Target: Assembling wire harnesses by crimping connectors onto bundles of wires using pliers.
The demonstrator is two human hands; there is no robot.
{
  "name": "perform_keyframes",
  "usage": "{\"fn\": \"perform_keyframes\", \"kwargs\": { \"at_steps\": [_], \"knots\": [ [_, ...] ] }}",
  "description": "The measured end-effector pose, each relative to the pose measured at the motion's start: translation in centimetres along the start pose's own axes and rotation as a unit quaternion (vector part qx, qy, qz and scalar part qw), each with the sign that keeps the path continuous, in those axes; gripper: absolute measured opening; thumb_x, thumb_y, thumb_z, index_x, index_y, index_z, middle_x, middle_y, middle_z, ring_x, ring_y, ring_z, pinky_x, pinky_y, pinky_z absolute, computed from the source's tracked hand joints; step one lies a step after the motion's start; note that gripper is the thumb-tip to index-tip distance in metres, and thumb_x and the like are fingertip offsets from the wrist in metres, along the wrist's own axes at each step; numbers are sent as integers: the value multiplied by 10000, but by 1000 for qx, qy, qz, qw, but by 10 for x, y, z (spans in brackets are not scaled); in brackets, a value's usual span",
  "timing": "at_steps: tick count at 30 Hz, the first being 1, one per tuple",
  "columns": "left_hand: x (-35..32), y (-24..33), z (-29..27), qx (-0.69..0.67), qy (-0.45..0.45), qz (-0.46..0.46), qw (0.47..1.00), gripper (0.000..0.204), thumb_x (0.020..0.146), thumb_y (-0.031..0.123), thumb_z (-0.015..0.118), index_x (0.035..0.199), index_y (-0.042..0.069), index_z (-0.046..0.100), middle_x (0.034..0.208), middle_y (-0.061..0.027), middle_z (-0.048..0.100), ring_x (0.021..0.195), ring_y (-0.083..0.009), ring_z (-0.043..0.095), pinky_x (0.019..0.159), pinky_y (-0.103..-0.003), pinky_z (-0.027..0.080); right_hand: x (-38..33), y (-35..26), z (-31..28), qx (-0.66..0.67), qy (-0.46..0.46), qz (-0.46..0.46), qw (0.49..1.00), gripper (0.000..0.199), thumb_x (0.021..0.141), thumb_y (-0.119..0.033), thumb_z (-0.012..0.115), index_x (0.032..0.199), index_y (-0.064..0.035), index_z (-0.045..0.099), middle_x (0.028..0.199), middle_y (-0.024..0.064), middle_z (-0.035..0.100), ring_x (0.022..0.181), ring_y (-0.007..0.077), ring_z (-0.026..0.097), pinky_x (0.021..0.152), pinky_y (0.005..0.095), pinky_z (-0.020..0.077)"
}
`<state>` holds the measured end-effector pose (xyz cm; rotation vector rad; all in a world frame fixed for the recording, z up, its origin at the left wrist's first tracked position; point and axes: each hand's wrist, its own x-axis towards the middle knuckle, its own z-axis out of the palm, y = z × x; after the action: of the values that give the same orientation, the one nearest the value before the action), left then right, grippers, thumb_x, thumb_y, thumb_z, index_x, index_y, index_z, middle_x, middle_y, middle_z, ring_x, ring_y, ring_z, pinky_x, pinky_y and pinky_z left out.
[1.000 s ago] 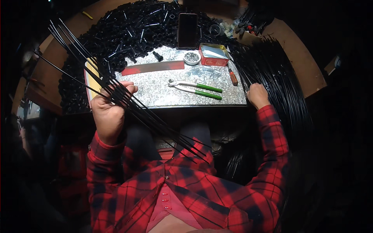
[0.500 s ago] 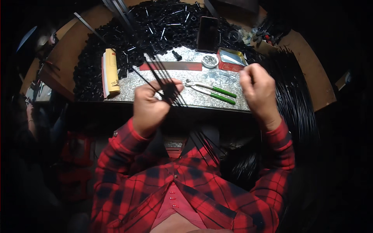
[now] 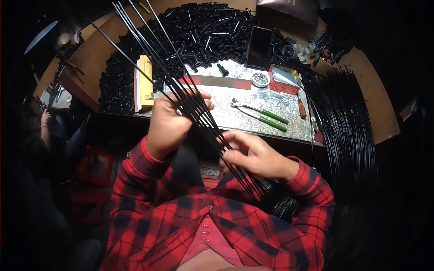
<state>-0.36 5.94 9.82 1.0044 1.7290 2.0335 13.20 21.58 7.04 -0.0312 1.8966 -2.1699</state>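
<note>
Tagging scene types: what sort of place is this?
Likely a small assembly workshop bench: a heap of small black tubular parts, pliers with green handles on a metal-topped work surface, and the left hand gripping thin black rods.

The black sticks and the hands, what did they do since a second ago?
The right hand left the far right side of the metal-topped bench and came in to the thin black rods, fingers now touching the bundle. The left hand kept its grip and swung the rods from fanned out leftward to pointing up and away. The pliers, red tin and phone lie as before.
</note>
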Motion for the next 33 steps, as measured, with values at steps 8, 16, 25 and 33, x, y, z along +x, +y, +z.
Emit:
{"fn": "perform_keyframes", "kwargs": {
  "at_steps": [8, 16, 25, 33],
  "knots": [
    [95, -1, -28, 84, -185, 76, 976, 133, 789, -3, 631, 917, -25, 656, 873, -84, 669, 825, -138, 632, 769, -266, 503, 7, 2, -3, -26, 55, -11, 998, 233, 929, -176, 500, 1072, 8, 498, 816, 26, 548, 698, 93, 547, 644, 234, 474],
    [100, -85, -31, 144, -174, 183, 957, 214, 779, 33, 654, 992, 39, 664, 1012, -93, 662, 1034, -253, 591, 932, -357, 438, 59, 107, -27, -179, 143, -34, 973, 225, 933, -198, 490, 946, 8, 578, 693, 7, 571, 604, 79, 522, 577, 228, 453],
    [37, -87, -44, 439, -338, 194, 810, 689, 700, 212, 734, 1311, 116, 431, 1379, -112, 375, 1311, -311, 290, 1060, -406, 271, 79, 190, -38, -274, 78, -7, 959, 231, 915, -190, 519, 858, 13, 611, 634, 50, 571, 579, 71, 499, 550, 263, 443],
    [26, -142, -38, 552, -291, 236, 745, 756, 744, 473, 635, 1355, 128, 355, 1432, -118, 279, 1331, -327, 237, 1070, -430, 239, 112, 222, -55, -352, 133, 25, 926, 309, 892, -280, 512, 981, 4, 597, 859, 245, 607, 824, 396, 583, 743, 411, 461]
  ]
}}
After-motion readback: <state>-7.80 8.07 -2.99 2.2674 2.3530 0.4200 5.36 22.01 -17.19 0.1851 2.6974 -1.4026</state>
